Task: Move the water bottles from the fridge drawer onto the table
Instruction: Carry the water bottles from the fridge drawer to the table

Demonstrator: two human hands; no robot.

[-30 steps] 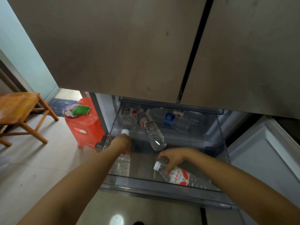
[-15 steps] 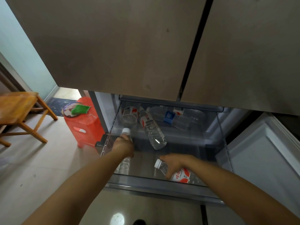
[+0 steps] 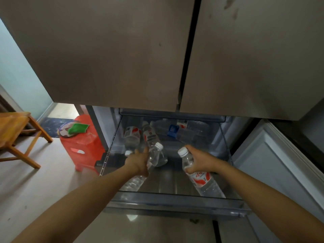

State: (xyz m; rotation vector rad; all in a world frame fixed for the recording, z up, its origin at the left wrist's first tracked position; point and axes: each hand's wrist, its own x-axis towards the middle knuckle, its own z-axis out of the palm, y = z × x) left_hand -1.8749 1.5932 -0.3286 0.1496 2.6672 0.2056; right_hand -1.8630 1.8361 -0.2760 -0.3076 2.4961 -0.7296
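Pulled-out fridge drawer (image 3: 175,201), clear front wall, red-labelled bottle (image 3: 132,135) lying rear left, cap forward, slanted bottle (image 3: 150,137) lying just beside it, rear bottles (image 3: 192,131) along the back wall, blue tag (image 3: 172,130) among them, left front bottle (image 3: 135,183) and right front bottle (image 3: 201,179) tilted cap-up, contact with drawer floor not determinable.

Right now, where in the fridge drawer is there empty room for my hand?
The bare grey drawer floor between the clear plastic bottle in the left hand and the red-labelled plastic bottle in the right hand is free. The back is crowded with lying bottles.
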